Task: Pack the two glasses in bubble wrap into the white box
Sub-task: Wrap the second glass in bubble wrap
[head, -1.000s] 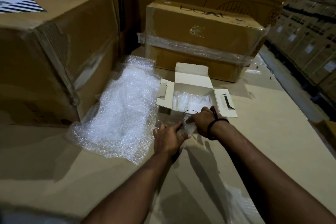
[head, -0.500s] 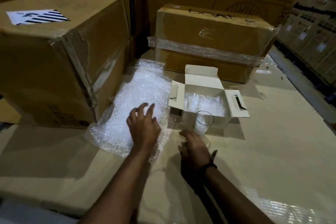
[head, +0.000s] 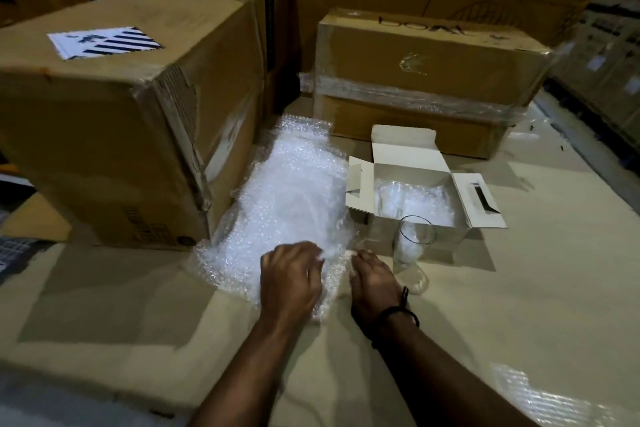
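1. A big brown cardboard carton (head: pixel 121 121) with a striped white label stands far left of the open white cardboard box (head: pixel 408 163). Its near right corner touches the wrap.
2. A clear bubble wrap sheet (head: pixel 287 198) lies flat just left of the white box, filling the lane between it and the carton. The sheet's right edge meets the box's left flap, and its near edge is lifted and blurred.
3. The left hand (head: pixel 291 281) sits left of and nearer than the white box, fingers curled round that raised near edge.
4. The right hand (head: pixel 374 282), with a black band on its wrist, is just in front of the box's left corner. Its bent fingertips are at the same edge, but blur hides whether they pinch it.
5. In the white box's left half stands one clear drinking glass with wrap around it (head: pixel 391 199). More wrap lies in the right half.
6. A bare clear drinking glass (head: pixel 412 243) stands upright against the white box's front wall, just right of the right hand.
7. A taped brown carton (head: pixel 426 80) sits close behind the white box.
8. The beige cardboard work surface (head: pixel 536 288) spreads wide to the right of the white box and nearer than it.
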Action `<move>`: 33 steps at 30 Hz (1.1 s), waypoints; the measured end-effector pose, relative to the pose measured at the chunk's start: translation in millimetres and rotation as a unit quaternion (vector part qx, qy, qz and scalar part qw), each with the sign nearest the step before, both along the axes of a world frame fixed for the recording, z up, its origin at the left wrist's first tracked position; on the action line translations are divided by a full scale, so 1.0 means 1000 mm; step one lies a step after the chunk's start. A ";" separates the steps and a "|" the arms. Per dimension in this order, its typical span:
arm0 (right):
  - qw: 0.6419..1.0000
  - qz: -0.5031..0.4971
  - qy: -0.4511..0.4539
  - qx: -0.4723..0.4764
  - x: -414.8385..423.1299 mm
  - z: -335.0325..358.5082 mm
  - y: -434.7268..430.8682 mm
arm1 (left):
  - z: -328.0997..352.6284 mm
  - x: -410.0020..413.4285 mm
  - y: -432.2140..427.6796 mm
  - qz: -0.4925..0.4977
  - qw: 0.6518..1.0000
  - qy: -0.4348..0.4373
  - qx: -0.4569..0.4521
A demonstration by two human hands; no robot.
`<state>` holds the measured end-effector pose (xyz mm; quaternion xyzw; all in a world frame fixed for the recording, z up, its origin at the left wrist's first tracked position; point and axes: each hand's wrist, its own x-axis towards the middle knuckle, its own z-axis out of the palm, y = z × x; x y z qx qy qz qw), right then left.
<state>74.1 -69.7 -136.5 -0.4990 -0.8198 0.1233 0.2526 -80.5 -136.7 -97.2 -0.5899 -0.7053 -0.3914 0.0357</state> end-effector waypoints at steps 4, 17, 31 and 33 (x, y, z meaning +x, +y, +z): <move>0.898 -0.059 0.373 -0.227 0.004 0.038 -0.003 | -0.023 0.001 -0.032 -0.109 0.991 0.071 -0.003; 0.780 -0.035 0.490 -0.387 0.026 0.098 -0.012 | -0.007 0.015 -0.041 -0.335 0.941 0.048 -0.023; 0.637 -0.335 0.650 -0.243 0.241 0.078 -0.015 | 0.007 0.166 0.009 -0.364 0.931 0.035 -0.005; 0.627 -0.354 0.650 -0.245 0.259 0.072 -0.009 | 0.006 0.198 0.010 -0.341 0.935 0.078 -0.050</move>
